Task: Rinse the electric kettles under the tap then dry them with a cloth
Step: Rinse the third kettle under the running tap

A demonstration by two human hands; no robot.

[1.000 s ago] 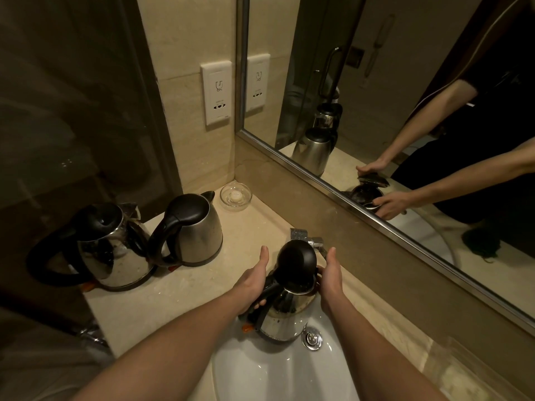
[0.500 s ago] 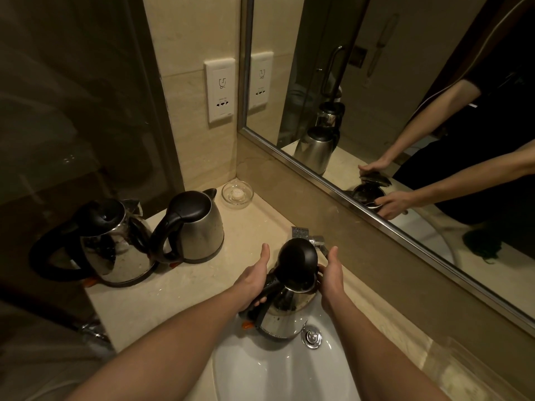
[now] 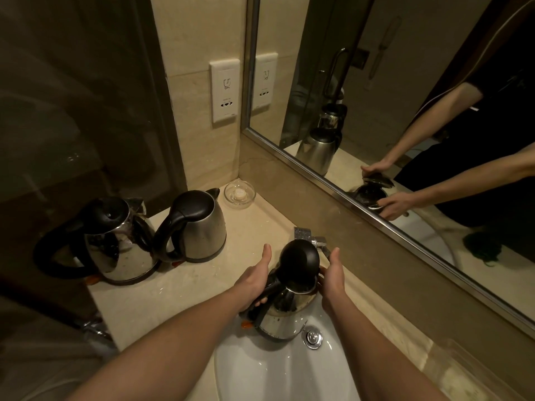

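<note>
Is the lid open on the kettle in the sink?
Open: the kettle's black lid stands raised above the rim, and the mirror shows it lifted.

Tap (image 3: 314, 240) mostly behind kettle lid (image 3: 299, 257)

Scene was dim, with a warm yellowish cast. The left glass panel (image 3: 72, 111) sat nearly black, showing faint smeared reflections. Soft highlights fell on the steel kettle bodies (image 3: 202, 230) and the white basin (image 3: 278, 371). The mirror (image 3: 405, 111) reflection was dark. Wide-angle bending curved the mirror frame and counter edge (image 3: 104, 311) toward the corners. Near forearms were slightly soft.
</note>
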